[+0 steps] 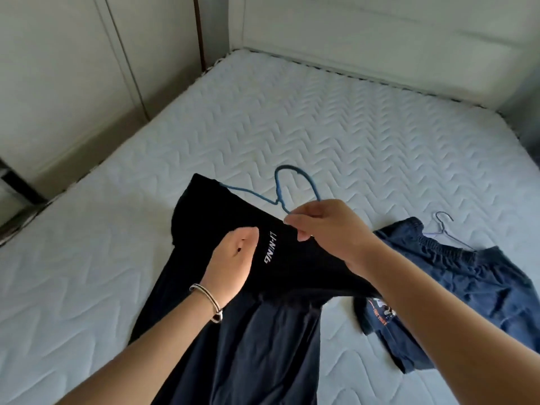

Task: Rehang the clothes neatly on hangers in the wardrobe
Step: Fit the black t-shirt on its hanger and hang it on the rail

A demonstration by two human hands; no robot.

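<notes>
A black garment (222, 217) with white lettering lies across a white quilted mattress (321, 118). A blue wire hanger (295, 173) pokes out of its top edge, hook pointing away from me. My right hand (327, 226) pinches the garment's edge where the hanger's wire meets it. My left hand (230, 264), with a bracelet on the wrist, rests on the black fabric beside the lettering, fingers curled under so their grip is hidden. A dark blue garment (289, 346) lies below the black one.
Blue denim shorts (455, 267) with a thin metal hanger (444, 226) lie at the right on the mattress, over a dark shirt with orange print (377, 317). Pale wardrobe doors (73, 68) stand at the left, a padded headboard (380, 33) at the back.
</notes>
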